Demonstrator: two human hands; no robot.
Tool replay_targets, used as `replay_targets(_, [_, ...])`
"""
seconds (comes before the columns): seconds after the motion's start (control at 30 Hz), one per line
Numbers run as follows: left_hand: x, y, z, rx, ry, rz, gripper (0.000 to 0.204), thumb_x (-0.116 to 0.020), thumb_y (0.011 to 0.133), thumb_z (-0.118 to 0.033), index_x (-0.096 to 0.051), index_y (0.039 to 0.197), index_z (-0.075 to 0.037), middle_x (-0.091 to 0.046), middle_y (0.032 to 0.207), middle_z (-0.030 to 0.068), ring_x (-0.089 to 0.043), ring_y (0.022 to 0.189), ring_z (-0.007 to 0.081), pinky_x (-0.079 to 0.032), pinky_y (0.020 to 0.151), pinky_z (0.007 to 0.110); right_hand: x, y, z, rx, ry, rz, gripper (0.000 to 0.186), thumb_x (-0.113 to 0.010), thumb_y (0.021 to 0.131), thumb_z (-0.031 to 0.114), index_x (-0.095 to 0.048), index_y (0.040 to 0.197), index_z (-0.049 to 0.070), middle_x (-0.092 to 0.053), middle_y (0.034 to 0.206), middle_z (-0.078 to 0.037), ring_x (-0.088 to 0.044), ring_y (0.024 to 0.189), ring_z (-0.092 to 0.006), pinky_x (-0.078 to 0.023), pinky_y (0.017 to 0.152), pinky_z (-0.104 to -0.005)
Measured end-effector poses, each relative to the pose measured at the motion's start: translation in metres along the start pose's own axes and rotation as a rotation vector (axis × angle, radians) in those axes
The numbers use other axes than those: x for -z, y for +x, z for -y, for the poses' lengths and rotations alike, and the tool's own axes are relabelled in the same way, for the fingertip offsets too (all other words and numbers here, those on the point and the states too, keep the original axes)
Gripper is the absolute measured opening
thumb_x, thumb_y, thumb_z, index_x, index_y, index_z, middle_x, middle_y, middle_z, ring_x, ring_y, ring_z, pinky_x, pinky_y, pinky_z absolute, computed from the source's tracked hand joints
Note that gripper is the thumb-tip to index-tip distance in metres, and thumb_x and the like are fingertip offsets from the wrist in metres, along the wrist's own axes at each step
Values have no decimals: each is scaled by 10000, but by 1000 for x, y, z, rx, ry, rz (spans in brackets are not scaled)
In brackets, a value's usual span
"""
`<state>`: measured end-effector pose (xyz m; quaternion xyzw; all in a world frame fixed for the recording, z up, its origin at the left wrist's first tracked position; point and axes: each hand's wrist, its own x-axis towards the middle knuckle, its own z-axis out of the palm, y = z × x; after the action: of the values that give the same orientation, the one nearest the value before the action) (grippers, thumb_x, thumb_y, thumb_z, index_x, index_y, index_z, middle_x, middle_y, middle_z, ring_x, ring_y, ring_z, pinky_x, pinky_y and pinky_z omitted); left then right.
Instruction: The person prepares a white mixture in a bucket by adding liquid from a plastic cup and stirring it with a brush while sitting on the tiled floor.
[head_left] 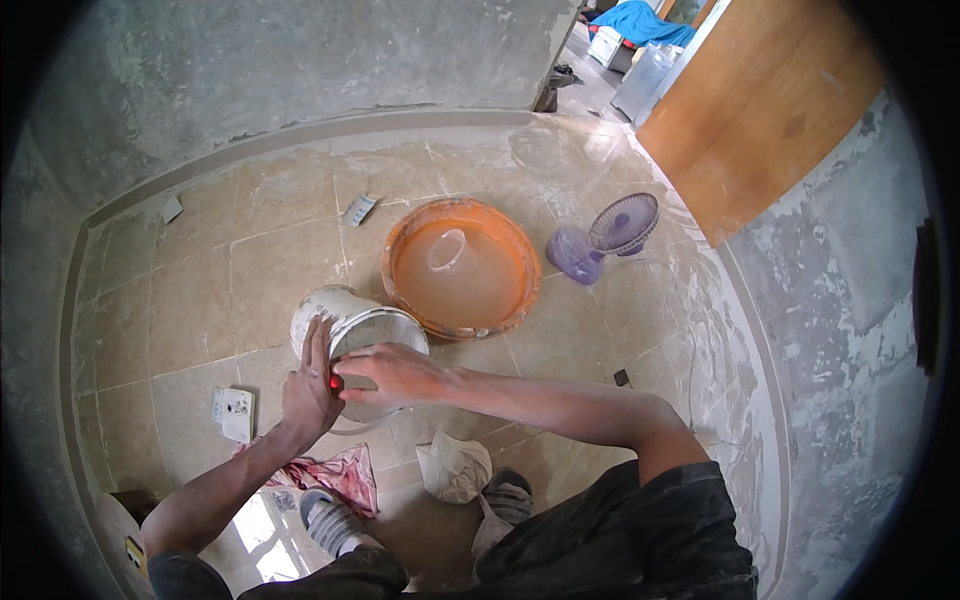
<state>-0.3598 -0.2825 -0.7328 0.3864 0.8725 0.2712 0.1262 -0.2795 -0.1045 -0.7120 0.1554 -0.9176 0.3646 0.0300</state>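
Observation:
A white paint-stained bucket (345, 320) lies tilted on the tiled floor, its lid facing me. My left hand (308, 390) presses flat against the bucket's left side. My right hand (388, 372) reaches across the lid and pinches a small red object (335, 381) at the lid's edge, right beside my left thumb. What the red object is cannot be told.
An orange basin (462, 268) with cloudy water and a small floating cup (446, 250) sits just beyond the bucket. A purple fan (605, 238) stands to its right. A white switch plate (233, 413), a red-stained rag (340, 472) and a crumpled white bag (455, 466) lie near my feet.

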Motion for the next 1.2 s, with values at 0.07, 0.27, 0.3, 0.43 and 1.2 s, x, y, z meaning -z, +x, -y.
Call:
replay_targets(0.07, [-1,-1,3,-18,26,-13,977,-652,729,-3,-115,1541,-89,-198,1606,146,-656,860,463,-561,680,521,-2,1,4,38,7,49,374,-709,856,277,-654,1094,-6,-686,970,-200,-666,861,-401,-530,774,-458])
replay_targets(0.27, [1,1,-3,-7,11,-33,984,-653,699,27,-142,1530,-103,-269,1579,173,-643,944,462,-544,696,522,-11,4,5,-132,44,18,385,-689,869,310,-666,1093,-2,-677,1017,-216,-651,928,-414,-519,830,-466])
replay_targets(0.3, [1,1,-2,-14,17,-39,987,-660,697,18,-142,1529,-102,-267,1580,171,-643,939,462,-543,694,524,-13,4,5,-123,62,-12,371,-681,876,301,-665,1092,0,-674,1024,-208,-648,935,-410,-518,832,-462])
replay_targets(0.43, [-2,0,5,-51,38,-62,1006,-713,704,-62,-140,1530,-82,-218,1601,135,-654,873,458,-559,682,512,-14,4,6,-56,76,-90,327,-676,888,254,-659,1054,-27,-670,1010,-192,-653,885,-396,-524,768,-446])
replay_targets(1.2, [8,6,-9,10,58,-13,763,-505,832,-2,-205,1517,-158,-272,1578,161,-658,799,493,-563,709,559,-20,0,-34,-245,-54,8,231,-554,913,189,-639,1079,54,-640,985,-220,-634,937,-410,-511,815,-488])
